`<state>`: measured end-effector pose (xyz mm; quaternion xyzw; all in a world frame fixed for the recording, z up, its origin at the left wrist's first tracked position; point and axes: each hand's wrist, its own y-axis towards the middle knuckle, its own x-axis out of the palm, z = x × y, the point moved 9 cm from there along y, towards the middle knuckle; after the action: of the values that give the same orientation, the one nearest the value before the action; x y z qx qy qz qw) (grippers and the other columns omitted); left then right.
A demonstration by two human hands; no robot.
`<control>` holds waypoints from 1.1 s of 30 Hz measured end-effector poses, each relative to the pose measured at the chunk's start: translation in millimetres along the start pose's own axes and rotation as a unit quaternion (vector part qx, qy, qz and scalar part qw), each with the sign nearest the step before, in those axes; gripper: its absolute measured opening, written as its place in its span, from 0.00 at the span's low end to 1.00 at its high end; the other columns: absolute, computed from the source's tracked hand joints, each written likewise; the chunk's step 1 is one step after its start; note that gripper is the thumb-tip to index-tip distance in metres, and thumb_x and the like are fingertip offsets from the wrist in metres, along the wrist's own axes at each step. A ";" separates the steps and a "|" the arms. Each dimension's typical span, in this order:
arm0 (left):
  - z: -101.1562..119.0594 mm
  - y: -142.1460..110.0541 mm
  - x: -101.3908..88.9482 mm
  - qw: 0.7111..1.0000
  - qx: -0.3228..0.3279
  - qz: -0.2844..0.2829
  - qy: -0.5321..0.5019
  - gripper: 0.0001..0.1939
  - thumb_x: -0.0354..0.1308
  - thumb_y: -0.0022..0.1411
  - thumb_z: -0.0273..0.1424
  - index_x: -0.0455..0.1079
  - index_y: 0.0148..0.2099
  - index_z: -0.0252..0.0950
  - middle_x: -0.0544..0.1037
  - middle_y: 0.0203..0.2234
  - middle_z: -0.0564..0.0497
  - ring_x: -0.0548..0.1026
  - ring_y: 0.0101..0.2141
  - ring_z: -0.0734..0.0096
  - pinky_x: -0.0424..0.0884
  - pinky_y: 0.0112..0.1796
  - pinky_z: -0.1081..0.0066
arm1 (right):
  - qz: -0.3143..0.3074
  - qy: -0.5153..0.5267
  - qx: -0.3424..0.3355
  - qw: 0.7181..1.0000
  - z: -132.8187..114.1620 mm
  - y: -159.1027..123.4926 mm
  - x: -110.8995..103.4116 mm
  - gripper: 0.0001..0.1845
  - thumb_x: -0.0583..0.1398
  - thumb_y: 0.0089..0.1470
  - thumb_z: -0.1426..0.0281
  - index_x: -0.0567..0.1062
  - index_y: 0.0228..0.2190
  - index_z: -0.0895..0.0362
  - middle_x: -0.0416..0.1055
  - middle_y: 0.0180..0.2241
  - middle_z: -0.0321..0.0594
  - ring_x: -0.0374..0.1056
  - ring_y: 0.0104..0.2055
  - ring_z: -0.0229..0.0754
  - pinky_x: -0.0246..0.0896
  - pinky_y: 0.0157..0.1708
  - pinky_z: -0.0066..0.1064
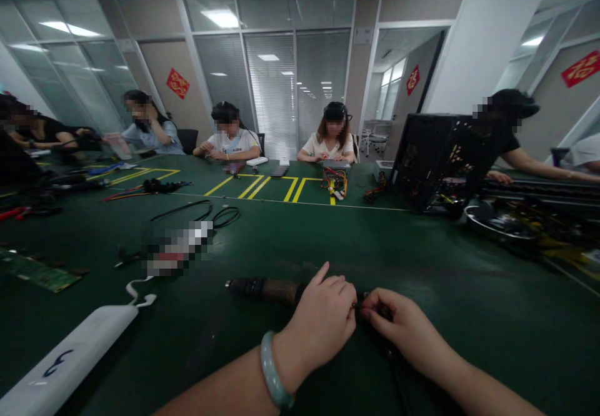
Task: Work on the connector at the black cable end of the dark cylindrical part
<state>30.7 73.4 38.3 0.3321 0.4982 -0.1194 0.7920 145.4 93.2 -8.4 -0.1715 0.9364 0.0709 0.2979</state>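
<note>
A dark cylindrical tool with a brown grip and a metal tip, resembling an electric screwdriver (276,291), lies on the green table with its tip to the left. My left hand (323,316), with a pale green bangle at the wrist, is closed over its right end; the index finger sticks up. Close by on the right, my right hand (398,319) pinches a small dark piece at that same end, probably the tool's cord connector. A black cord (398,366) runs down from below the right hand. Most of what the fingertips hold is hidden.
A white power strip (70,360) lies at the lower left, beside a green circuit board (37,269) and black cables (227,216). An open black computer case (431,163) stands at the right, near a metal bowl (497,225). Several people sit across the table.
</note>
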 end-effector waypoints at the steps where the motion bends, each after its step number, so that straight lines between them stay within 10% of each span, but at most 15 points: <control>1: 0.4 0.1 0.0 1.000 0.002 -0.001 0.002 0.05 0.55 0.60 0.25 0.68 0.40 0.37 0.77 0.43 0.49 0.71 0.50 0.65 0.45 0.63 0.56 | 0.001 -0.001 0.000 1.000 0.3 0.1 -0.3 0.05 0.59 0.57 0.68 0.74 0.31 0.55 0.70 0.28 0.33 0.65 0.31 0.39 0.58 0.30 0.26; 33: -4.9 -1.4 0.7 1.000 -0.019 0.003 -0.010 0.06 0.57 0.61 0.25 0.67 0.41 0.39 0.74 0.48 0.53 0.67 0.55 0.65 0.47 0.62 0.54 | 0.009 -0.004 -0.001 1.000 3.3 -0.1 -0.6 0.04 0.58 0.56 0.70 0.72 0.29 0.56 0.68 0.26 0.31 0.63 0.28 0.37 0.56 0.27 0.25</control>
<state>26.8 75.6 35.7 0.3174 0.4912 -0.1111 0.8035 147.7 94.1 -10.7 -0.1628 0.9365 0.0752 0.3012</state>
